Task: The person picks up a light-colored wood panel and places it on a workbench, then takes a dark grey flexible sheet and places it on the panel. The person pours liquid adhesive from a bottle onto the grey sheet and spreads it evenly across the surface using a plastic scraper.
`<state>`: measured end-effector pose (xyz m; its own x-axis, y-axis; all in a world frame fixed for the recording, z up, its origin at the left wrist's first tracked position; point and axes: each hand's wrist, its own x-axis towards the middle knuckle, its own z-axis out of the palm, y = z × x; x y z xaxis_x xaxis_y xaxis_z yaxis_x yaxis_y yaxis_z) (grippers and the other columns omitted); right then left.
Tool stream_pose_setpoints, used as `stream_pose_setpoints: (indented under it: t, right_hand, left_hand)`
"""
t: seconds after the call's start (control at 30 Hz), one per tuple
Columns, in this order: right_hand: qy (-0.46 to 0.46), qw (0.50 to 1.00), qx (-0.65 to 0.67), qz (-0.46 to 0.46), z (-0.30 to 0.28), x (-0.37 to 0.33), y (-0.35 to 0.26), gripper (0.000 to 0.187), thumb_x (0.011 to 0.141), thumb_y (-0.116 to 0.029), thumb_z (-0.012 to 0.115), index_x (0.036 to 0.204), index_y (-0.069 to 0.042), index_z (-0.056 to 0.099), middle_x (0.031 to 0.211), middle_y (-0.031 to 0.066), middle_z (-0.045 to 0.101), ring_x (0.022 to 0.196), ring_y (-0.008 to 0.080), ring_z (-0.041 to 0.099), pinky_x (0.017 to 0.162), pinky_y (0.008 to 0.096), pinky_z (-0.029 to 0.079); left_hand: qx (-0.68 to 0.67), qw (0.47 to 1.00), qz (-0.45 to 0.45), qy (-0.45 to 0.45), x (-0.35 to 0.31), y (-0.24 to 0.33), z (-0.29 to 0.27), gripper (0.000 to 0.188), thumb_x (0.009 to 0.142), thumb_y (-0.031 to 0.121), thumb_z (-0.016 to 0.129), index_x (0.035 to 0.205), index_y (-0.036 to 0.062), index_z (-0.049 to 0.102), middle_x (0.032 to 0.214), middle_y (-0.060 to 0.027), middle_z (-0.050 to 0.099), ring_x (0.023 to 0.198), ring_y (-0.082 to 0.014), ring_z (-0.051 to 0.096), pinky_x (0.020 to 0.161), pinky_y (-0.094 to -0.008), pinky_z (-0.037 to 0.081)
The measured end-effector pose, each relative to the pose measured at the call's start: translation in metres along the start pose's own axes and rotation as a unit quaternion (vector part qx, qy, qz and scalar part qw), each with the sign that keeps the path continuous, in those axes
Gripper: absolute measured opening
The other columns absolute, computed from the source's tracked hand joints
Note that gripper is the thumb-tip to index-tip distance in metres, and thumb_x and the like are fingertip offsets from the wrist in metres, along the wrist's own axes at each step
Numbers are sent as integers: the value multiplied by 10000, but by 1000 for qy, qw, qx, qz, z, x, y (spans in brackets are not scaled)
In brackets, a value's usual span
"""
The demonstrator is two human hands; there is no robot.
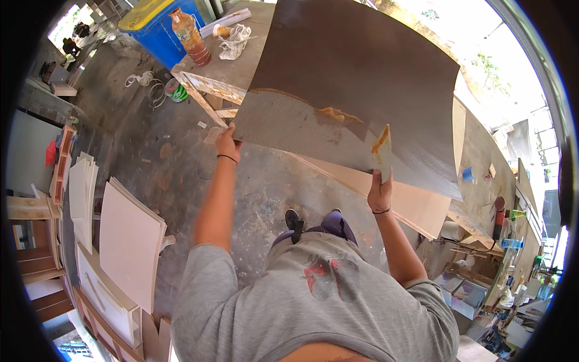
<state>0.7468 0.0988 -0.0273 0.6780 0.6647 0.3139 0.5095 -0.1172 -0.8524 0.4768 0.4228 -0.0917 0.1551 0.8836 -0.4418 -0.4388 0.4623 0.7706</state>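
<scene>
A large dark brown sheet (356,54) lies over a pale board (344,175) on a trestle-like stand. Its near strip looks greyer and shiny, and a ridge of yellowish paste (338,114) runs along that strip's far border. At the sheet's near left corner, my left hand (228,146) is closed on the edge. My right hand (380,192) grips a thin flat spreader (382,154), held upright by the sheet's near edge, with yellow-brown paste smeared on its blade. The spreader appears just above or beside the sheet; contact cannot be made out.
Beyond the sheet's left side, a stained bottle (192,39) and a crumpled white bag (234,43) stand on a work surface. Behind them is a blue bin (160,33) with a yellow lid. Pale panels (129,235) lean at the left; a wooden rack (476,226) with clutter is at right.
</scene>
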Motion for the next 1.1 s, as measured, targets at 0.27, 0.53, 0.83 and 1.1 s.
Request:
stream_pose_setpoints:
  t: [0.27,0.53,0.83,1.1]
  right_hand:
    - [46,995,24,88,11,-14,11,337,915,-110,428,1216,40,414,1144,175,518,1065,248,490,902,336,371]
    - [-38,994,33,100,17,-54,-12,375,908,-70,410,1258,60,375,1217,194,470,1148,277,446,975,372,328]
    - [148,975,-38,159,40,-56,-59,300,903,-106,457,1147,67,472,1122,141,549,1014,217,530,858,324,423]
    - [-22,924,-331,193,36,87,-95,345,795,-122,423,1107,-6,512,983,256,588,950,413,549,826,442,435]
  left_hand:
    - [55,998,-5,36,-27,-44,31,314,851,163,569,1143,86,480,1025,-50,571,855,-187,586,628,-320,505]
    - [98,993,-26,-63,-14,-3,12,305,867,123,545,1145,27,466,1056,-85,559,877,-193,591,656,-311,525]
    - [125,985,-95,-75,-8,11,10,272,859,205,573,1061,31,518,938,-78,606,774,-181,628,614,-312,546]
    - [74,961,-187,-188,-4,12,2,343,878,294,546,1060,11,474,976,-121,578,792,-241,617,654,-385,552]
